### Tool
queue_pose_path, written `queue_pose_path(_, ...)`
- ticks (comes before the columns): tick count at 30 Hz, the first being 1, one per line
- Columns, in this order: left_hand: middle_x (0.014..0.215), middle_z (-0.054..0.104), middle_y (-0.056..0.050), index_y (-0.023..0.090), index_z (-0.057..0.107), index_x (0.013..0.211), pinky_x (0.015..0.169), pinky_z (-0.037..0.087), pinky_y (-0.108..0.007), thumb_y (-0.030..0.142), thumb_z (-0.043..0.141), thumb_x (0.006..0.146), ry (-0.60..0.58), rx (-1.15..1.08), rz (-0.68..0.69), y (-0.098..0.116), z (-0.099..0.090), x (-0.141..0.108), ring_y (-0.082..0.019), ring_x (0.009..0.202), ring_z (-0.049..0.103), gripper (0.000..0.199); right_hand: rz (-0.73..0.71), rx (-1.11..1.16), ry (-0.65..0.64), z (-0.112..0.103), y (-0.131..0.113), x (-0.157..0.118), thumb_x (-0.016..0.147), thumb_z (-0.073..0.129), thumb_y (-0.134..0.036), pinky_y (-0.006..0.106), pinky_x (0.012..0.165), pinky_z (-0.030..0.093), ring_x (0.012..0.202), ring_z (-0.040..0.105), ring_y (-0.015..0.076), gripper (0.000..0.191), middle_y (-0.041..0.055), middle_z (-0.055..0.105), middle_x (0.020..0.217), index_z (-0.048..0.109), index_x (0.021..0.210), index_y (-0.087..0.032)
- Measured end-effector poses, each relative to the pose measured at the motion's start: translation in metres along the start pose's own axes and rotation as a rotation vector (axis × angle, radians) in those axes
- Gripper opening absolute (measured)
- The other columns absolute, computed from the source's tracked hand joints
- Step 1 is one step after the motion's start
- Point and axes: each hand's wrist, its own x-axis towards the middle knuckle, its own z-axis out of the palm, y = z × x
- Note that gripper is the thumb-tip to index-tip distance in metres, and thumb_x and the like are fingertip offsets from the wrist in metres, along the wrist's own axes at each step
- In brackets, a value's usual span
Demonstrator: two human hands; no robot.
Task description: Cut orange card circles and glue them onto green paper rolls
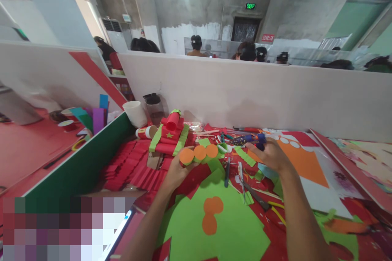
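Observation:
Between the fingers of my left hand [180, 169] is a strip with several orange paper circles [200, 153] in a row, with green paper edges showing around them. My right hand [274, 155] is closed around a dark blue glue gun [245, 139], its nose pointing left; part of its handle is hidden by my fingers. Below both hands lies a large green paper sheet [232, 224] with several loose orange circles [210, 223] on it, some overlapping. A red and green paper tank model [170, 134] with a yellow star stands just beyond my left hand.
Pleated red paper strips [131, 167] cover the left side. Scissors with yellow handles [277, 212], a grey-bladed tool [227, 172] and scraps lie centrally. A white cup [134, 113] and a dark-lidded bottle [154, 108] stand by the white partition [229, 94]. Orange paper [303, 163] lies right.

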Motion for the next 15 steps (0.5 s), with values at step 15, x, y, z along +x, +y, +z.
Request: queue_pose_path(15, 0.126, 0.065, -0.012, 0.017, 0.059, 0.122, 0.098, 0.050, -0.038, 0.034, 0.074, 0.075, 0.010, -0.009, 0.015, 0.0015, 0.0006, 0.0008, -0.026, 0.113, 0.062, 0.052, -0.003, -0.006, -0.039, -0.0065, -0.0006, -0.0030, 0.085, 0.059, -0.046, 0.030, 0.070, 0.049, 0.071, 0.062, 0.0222, 0.030, 0.0030, 0.070, 0.073, 0.069, 0.076, -0.020)
